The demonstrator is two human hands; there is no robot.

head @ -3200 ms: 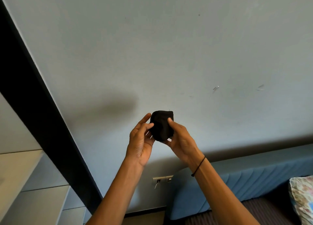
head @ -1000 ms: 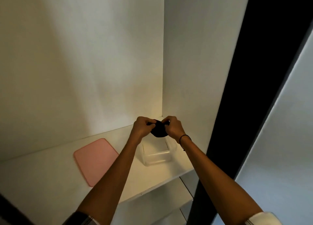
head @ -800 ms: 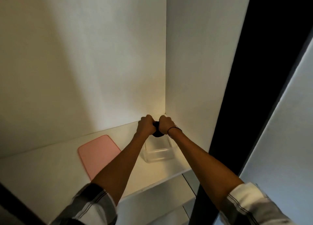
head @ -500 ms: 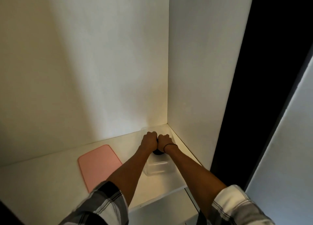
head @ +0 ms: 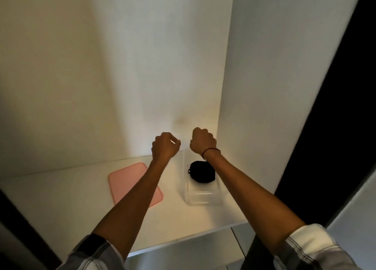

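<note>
A black rolled cloth bundle (head: 202,171) lies inside a clear plastic box (head: 203,197) on a white shelf (head: 85,190). My left hand (head: 165,147) hovers above the box's left side, fingers loosely curled, holding nothing. My right hand (head: 202,140) is raised above the box's far end, its fingers curled in with nothing in them; a dark band sits on that wrist. Both hands are apart from the bundle.
A pink flat lid (head: 132,181) lies on the shelf left of the box, partly under my left forearm. White cupboard walls close the back and right side. A dark door edge (head: 329,98) runs down the right. A lower shelf shows below.
Both hands gripped the black bundle and lowered it into the clear box. Now they have let go and lifted apart, and the bundle rests in the box.
</note>
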